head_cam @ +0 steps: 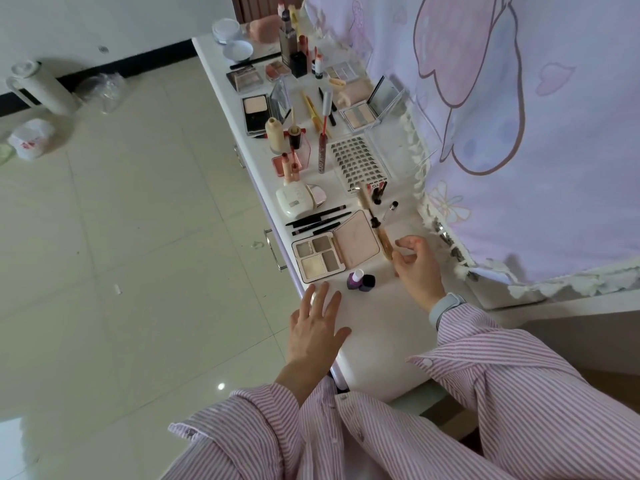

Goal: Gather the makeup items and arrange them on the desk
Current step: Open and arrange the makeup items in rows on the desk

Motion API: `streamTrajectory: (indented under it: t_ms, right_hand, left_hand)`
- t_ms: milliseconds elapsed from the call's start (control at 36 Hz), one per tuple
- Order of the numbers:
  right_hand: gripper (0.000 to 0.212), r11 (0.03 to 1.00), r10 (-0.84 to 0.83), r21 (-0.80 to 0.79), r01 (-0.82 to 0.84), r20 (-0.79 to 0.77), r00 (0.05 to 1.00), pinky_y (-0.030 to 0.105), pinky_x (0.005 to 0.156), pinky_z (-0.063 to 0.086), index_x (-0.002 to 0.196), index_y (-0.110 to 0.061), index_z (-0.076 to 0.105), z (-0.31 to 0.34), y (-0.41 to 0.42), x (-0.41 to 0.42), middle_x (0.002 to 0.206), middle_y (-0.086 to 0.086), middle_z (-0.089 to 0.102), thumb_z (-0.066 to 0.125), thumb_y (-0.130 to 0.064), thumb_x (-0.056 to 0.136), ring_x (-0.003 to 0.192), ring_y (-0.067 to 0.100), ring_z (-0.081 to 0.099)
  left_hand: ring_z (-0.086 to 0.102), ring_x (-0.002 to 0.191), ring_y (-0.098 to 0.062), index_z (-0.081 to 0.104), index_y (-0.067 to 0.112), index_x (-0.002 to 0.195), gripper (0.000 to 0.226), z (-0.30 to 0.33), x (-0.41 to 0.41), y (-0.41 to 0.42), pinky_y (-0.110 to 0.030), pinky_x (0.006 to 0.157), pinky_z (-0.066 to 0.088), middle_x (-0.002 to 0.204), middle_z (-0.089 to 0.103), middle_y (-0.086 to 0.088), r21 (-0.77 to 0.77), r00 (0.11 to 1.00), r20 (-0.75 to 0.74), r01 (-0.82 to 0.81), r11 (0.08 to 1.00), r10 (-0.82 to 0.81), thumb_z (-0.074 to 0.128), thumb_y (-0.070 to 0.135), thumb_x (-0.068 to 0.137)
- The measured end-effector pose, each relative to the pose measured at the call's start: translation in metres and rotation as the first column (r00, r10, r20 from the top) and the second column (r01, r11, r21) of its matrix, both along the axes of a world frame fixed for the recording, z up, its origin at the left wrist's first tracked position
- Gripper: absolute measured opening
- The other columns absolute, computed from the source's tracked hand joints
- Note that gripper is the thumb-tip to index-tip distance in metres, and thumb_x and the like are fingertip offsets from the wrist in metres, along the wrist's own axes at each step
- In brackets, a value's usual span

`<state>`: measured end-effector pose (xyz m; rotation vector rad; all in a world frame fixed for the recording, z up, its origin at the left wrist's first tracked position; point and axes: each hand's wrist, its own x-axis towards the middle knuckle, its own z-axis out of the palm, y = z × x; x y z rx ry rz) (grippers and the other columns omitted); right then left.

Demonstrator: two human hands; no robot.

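Nearest, the left hand (317,323) hovers flat over the near-left edge of the white desk (377,344), fingers straight and spread, holding nothing. A bare stretch of desktop lies between it and the right hand (415,268), which sits further in, near the curtain side. The right hand's fingers are loosely curled, and its fingertips (403,242) touch the near end of a gold tube (384,240) lying on the desk; whether they actually pinch it I cannot tell. Between the hands stand two small nail polish bottles (360,280), just near of an open eyeshadow palette (332,251). Beyond the palette lie dark pencils (317,218), a white compact (294,200), a lash tray (360,161), and more palettes and bottles running to the far end. A lilac printed curtain (519,133) hangs along the desk's right edge; pale floor tiles (138,237) lie to the left.
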<state>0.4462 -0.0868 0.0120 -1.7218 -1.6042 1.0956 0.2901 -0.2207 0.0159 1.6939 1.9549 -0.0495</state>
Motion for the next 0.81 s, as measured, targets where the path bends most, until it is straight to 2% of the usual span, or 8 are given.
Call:
streamTrajectory:
  t_ms: [83,250,361,500,667,750,806]
  right_hand:
    - [0.043,0.999,0.051,-0.023,-0.050,0.074,0.996,0.028,0.079,0.046,0.125,-0.007,0.046,-0.001,0.002,-0.005,0.107,-0.002,0.056,0.063,-0.014,0.086,0.082,0.014,0.054]
    - [0.035,0.995,0.090,0.026,-0.097,0.218,0.972,0.024,0.080,0.037,0.116,-0.003,0.055,-0.002,0.009,-0.019,0.109,0.014,0.055,0.063,-0.017,0.085,0.093,0.027,0.055]
    - [0.037,0.992,0.115,0.011,-0.124,0.299,0.947,0.017,0.077,0.033,0.117,-0.001,0.054,-0.003,0.014,-0.025,0.114,0.016,0.050,0.062,-0.021,0.087,0.094,0.026,0.054]
    - [0.037,0.992,0.123,-0.012,-0.128,0.360,0.925,0.023,0.077,0.036,0.117,-0.002,0.055,-0.002,0.019,-0.028,0.116,0.015,0.046,0.059,-0.025,0.089,0.094,0.030,0.055]
    - [0.027,0.984,0.178,-0.064,-0.166,0.392,0.903,0.033,0.082,0.042,0.109,0.001,0.057,-0.001,0.023,-0.029,0.110,0.018,0.050,0.056,-0.016,0.088,0.092,0.032,0.054]
    - [0.023,0.985,0.171,-0.070,-0.156,0.391,0.904,0.032,0.079,0.041,0.105,0.000,0.058,-0.001,0.023,-0.027,0.105,0.016,0.051,0.055,-0.014,0.087,0.091,0.031,0.053]
    - [0.016,0.988,0.157,-0.059,-0.145,0.374,0.914,0.027,0.071,0.037,0.096,-0.003,0.058,-0.002,0.023,-0.023,0.097,0.013,0.053,0.055,-0.016,0.087,0.084,0.026,0.052]
  left_hand:
    - [-0.011,0.144,-0.018,0.012,0.025,0.148,0.063,0.001,0.000,0.000,-0.040,0.114,0.014,0.157,-0.004,0.005,0.001,1.000,0.009,-0.004,1.000,0.004,0.040,0.046,0.096]
    - [-0.011,0.144,-0.017,0.012,0.027,0.148,0.063,0.001,-0.002,0.000,-0.038,0.114,0.012,0.157,-0.006,0.006,0.004,1.000,0.006,0.000,1.000,0.000,0.040,0.047,0.095]
    - [-0.012,0.144,-0.016,0.012,0.027,0.148,0.064,0.000,-0.004,-0.001,-0.037,0.115,0.011,0.157,-0.006,0.006,0.002,1.000,0.017,0.005,1.000,-0.005,0.040,0.047,0.095]
    - [-0.012,0.143,-0.016,0.012,0.027,0.149,0.064,0.000,-0.004,0.000,-0.037,0.114,0.011,0.157,-0.007,0.007,-0.005,1.000,0.021,0.007,1.000,-0.007,0.041,0.047,0.095]
    - [-0.011,0.144,-0.016,0.014,0.027,0.148,0.064,-0.002,-0.004,0.000,-0.037,0.114,0.011,0.157,-0.005,0.007,-0.004,0.999,0.042,-0.010,1.000,0.011,0.042,0.046,0.095]
    - [-0.011,0.144,-0.016,0.015,0.028,0.148,0.064,-0.001,-0.004,0.000,-0.036,0.114,0.012,0.157,-0.004,0.007,0.001,0.999,0.050,-0.016,1.000,0.016,0.043,0.046,0.094]
    - [-0.011,0.144,-0.015,0.015,0.028,0.148,0.063,-0.001,-0.004,0.001,-0.036,0.114,0.012,0.157,-0.004,0.008,0.002,0.998,0.054,-0.023,1.000,0.023,0.043,0.046,0.094]
